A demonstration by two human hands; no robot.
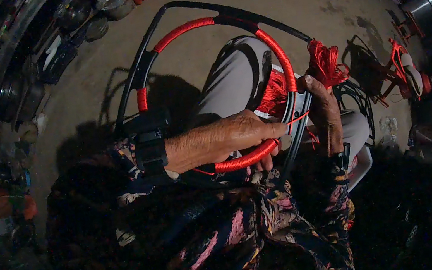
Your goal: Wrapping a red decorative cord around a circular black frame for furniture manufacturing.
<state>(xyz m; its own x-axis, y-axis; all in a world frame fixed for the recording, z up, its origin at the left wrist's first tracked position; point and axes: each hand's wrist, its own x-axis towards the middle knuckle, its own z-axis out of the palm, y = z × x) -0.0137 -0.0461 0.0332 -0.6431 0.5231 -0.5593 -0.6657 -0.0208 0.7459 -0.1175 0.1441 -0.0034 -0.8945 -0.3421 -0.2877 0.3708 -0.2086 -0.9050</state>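
Note:
A dark frame (132, 76) with a round inner ring lies tilted across my lap. Glossy red cord (284, 59) is wound tightly round several stretches of the ring, with bare dark sections between them. My left hand (252, 132) is closed on the near right part of the ring, some fingers curled beneath it, beside a taut red strand (298, 118). On the other side of the bare section, my right hand (322, 101) is closed at the base of a loose red cord bundle (324, 61). Its fingertips are partly hidden.
Red material with a white edge (273, 95) lies by my grey-clad knee (237, 72). On the right stand a small wooden seat (386, 82) and a shiny metal container (426, 0). Pots and clutter (72, 13) line the left wall. Dark shadows cover the near floor.

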